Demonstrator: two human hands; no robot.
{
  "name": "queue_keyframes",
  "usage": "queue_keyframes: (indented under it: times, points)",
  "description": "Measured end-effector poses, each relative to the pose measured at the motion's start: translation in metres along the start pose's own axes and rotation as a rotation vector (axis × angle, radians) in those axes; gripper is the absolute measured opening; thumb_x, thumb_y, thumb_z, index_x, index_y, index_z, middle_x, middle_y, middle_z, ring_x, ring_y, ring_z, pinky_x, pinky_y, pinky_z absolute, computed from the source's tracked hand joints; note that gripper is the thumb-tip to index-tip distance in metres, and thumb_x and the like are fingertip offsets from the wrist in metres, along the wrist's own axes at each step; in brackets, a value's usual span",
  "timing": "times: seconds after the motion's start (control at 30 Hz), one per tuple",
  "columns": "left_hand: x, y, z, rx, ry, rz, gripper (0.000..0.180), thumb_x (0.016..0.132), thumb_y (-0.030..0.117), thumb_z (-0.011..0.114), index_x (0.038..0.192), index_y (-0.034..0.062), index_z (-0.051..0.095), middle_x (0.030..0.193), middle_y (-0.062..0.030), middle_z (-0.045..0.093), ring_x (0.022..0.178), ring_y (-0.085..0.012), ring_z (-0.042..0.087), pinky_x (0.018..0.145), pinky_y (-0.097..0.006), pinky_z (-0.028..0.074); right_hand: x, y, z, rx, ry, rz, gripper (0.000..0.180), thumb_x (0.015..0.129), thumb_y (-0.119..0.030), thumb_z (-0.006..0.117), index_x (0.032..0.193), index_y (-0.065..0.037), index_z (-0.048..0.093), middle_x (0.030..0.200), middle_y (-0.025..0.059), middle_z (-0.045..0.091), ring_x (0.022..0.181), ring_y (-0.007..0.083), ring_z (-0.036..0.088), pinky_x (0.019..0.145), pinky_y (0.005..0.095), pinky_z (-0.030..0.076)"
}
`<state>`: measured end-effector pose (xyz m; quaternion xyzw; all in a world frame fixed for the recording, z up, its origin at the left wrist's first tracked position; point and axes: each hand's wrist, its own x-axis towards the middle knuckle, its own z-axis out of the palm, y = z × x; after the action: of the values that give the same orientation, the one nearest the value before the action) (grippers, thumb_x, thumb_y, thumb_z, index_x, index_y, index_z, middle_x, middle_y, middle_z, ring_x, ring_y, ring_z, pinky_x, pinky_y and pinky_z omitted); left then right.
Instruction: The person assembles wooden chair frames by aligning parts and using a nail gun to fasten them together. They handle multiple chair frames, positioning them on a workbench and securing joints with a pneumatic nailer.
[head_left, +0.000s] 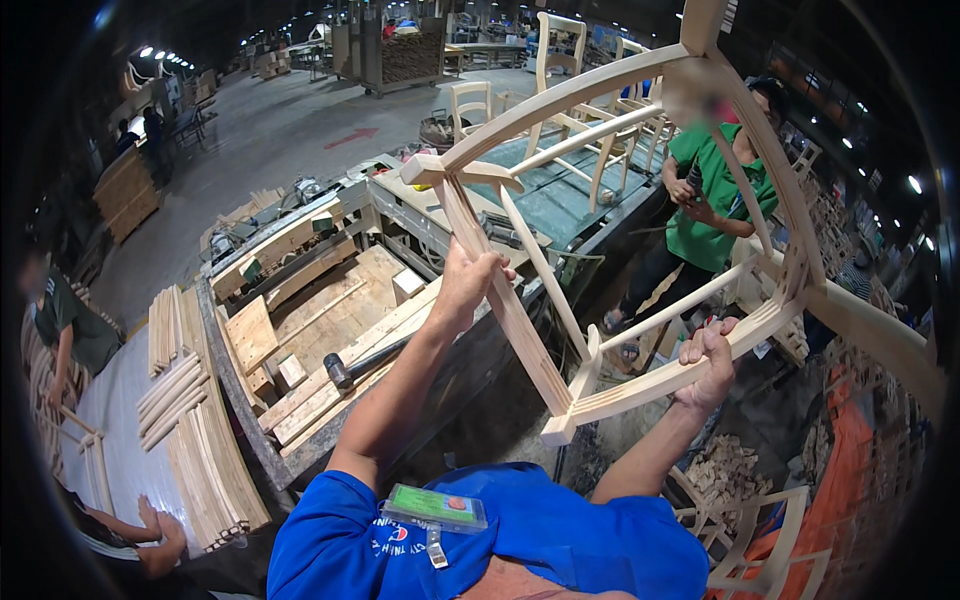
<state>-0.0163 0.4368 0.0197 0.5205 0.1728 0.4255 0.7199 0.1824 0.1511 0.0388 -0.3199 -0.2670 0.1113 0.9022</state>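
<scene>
A pale, unpainted wooden chair frame is held up and tilted in front of me, with round stretchers between its rails. My left hand is closed around the long straight rail on its left side. My right hand grips the lower curved rail on the right. Both arms are raised, and the frame's upper part reaches past the top of the view. Below my left forearm, a black-headed mallet lies on wooden boards inside a metal-sided workstation.
At the left, a metal-topped table carries stacked wooden slats; people work beside it. A person in a green shirt stands beyond the frame on the right. Assembled chairs stand on a green platform. Wood offcuts are piled lower right.
</scene>
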Motion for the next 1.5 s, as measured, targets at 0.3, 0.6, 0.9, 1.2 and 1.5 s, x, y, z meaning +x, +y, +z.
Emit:
queue_keyframes:
  times: [0.3,0.6,0.9,1.2,1.5]
  points:
    - [0.002,-0.016,-0.006,-0.056,0.024,-0.012,0.047,0.093,0.004,0.062,0.130,0.0014,0.034,0.093,-0.0133,0.064,0.077,-0.0228,0.071,0.069,-0.036,0.061,-0.002,0.000,0.005,-0.008,0.087,-0.015,0.030,0.085,0.006,0.062,0.109,-0.010,0.052,0.076,0.0017,0.052,0.053,0.0109,0.049,0.046,0.0261,0.047]
    - [-0.006,-0.010,-0.006,-0.075,0.002,0.028,0.043,0.092,0.001,0.056,0.129,0.0033,0.033,0.094,-0.0135,0.061,0.077,-0.0233,0.069,0.071,-0.037,0.060,0.000,0.003,0.007,0.029,0.066,-0.001,0.028,0.084,0.005,0.063,0.103,-0.012,0.053,0.070,-0.0003,0.052,0.048,0.0100,0.051,0.045,0.0261,0.049]
    - [-0.019,-0.005,-0.013,-0.069,0.029,0.004,0.043,0.091,0.002,0.058,0.127,0.0035,0.034,0.095,-0.0131,0.061,0.078,-0.0230,0.068,0.072,-0.037,0.059,-0.001,0.003,0.009,-0.035,0.037,0.043,0.026,0.086,0.004,0.062,0.105,-0.010,0.050,0.077,0.0011,0.051,0.052,0.0100,0.050,0.047,0.0269,0.048]
    - [-0.036,-0.013,-0.025,-0.007,0.125,-0.013,0.047,0.092,0.003,0.057,0.131,0.0024,0.032,0.096,-0.0137,0.061,0.081,-0.0249,0.069,0.073,-0.039,0.061,0.002,0.004,0.016,-0.002,-0.017,0.092,0.027,0.084,0.004,0.062,0.104,-0.011,0.050,0.071,-0.0010,0.048,0.050,0.0106,0.050,0.046,0.0270,0.047]
    - [-0.053,-0.013,-0.041,-0.097,0.163,-0.014,0.038,0.095,0.011,0.062,0.125,0.0029,0.040,0.096,-0.0136,0.063,0.082,-0.0258,0.072,0.073,-0.039,0.063,0.010,0.006,0.020,-0.018,-0.069,0.142,0.030,0.083,0.003,0.063,0.106,-0.012,0.050,0.067,-0.0010,0.049,0.049,0.0112,0.054,0.045,0.0281,0.048]
